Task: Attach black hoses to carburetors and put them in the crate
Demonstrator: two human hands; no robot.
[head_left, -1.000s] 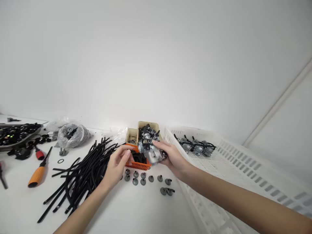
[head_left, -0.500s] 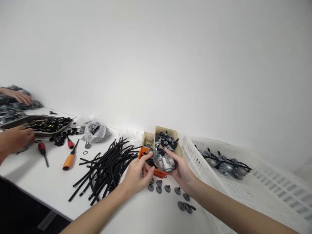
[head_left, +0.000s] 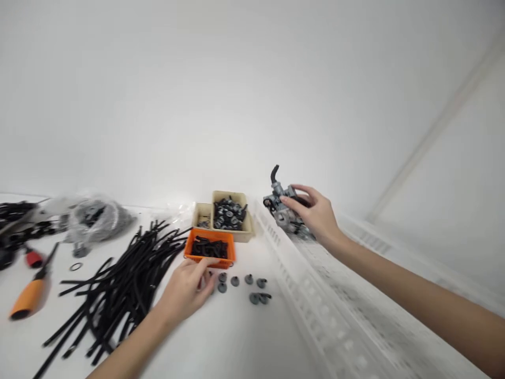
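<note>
My right hand point(head_left: 315, 213) is closed around a grey metal carburetor point(head_left: 282, 202) with a short black hose sticking up. It holds the carburetor above the near wall of the white plastic crate point(head_left: 288, 273). My left hand point(head_left: 189, 289) hovers low over the table, thumb and forefinger apart, other fingers curled. Its fingertips are just in front of the orange basket point(head_left: 232, 252) of short black rubber pieces. Beside those fingertips stand several small grey round caps point(head_left: 235, 281), one partly covered by the hand.
Behind the orange basket are two cream bins point(head_left: 252, 231) of small parts. Loose black hoses point(head_left: 134, 279) spread over the table at left, near a bubble-wrapped bundle point(head_left: 98, 218) and an orange-handled screwdriver point(head_left: 29, 297). The white wall point(head_left: 236, 105) rises behind.
My right hand has carried the carburetor from above the bins rightward to the crate. My left hand has come off it and dropped toward the grey caps. The view has turned right.
</note>
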